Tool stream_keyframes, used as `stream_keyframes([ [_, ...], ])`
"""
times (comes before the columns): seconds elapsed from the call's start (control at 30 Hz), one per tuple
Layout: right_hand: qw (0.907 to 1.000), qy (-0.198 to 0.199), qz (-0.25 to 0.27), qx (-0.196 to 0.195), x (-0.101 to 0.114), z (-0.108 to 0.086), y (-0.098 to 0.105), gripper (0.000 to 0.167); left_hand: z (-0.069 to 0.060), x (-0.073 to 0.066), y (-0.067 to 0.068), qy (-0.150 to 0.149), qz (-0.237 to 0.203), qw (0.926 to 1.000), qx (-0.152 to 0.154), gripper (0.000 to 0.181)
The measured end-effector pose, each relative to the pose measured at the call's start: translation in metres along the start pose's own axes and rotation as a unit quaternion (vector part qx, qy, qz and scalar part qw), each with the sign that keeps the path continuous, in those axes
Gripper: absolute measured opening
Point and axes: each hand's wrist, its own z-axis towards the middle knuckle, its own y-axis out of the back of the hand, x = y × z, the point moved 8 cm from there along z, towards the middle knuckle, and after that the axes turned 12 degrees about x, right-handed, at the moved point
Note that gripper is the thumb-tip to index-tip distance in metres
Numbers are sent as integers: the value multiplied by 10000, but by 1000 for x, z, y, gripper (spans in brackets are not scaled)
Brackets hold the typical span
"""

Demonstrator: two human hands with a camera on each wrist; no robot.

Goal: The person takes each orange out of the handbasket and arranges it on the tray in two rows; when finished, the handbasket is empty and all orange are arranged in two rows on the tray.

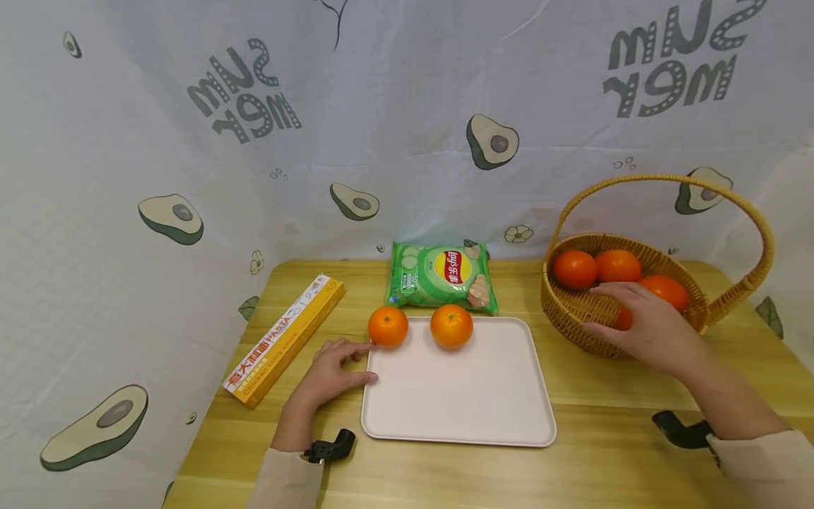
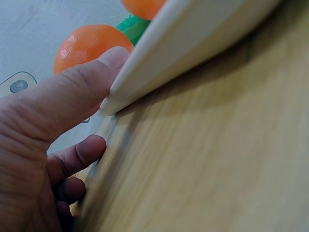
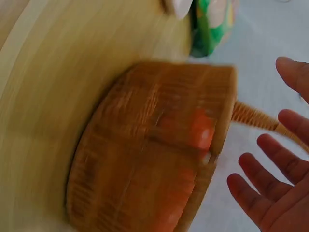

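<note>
A pale rectangular tray (image 1: 458, 396) lies on the table with two oranges along its far edge, a left orange (image 1: 388, 326) and a right orange (image 1: 451, 326). At the tray's left edge is my left hand (image 1: 332, 375), fingers loosely bent. In the left wrist view its thumb (image 2: 82, 92) lies against the tray's rim (image 2: 130, 77). My right hand (image 1: 655, 332) hovers over the near side of a wicker basket (image 1: 572, 318), holding nothing, its fingers spread in the right wrist view. Several orange-red round fruits (image 1: 575, 269) sit inside the basket, partly hidden by that hand.
Behind the tray lies a green Lay's chip bag (image 1: 439, 277). A yellow pasta box (image 1: 286, 339) rests slanted on the left. The basket's tall arched handle (image 1: 661, 178) rises at the right. A patterned white cloth (image 1: 407, 92) hangs along the table's back.
</note>
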Motion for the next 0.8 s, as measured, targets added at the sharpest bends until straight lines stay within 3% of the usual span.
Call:
stream_keyframes([
  [0.4, 9988, 237, 92, 419, -63, -14, 12, 64, 1, 1, 0, -16, 102, 9999, 4, 52],
  [0.53, 9980, 115, 38, 615, -73, -14, 9, 65, 1, 1, 0, -14, 88, 10000, 12, 53],
  [0.8, 9981, 50, -174, 597, -81, -15, 3, 62, 2, 4, -1, 89, 65, 9999, 34, 53],
])
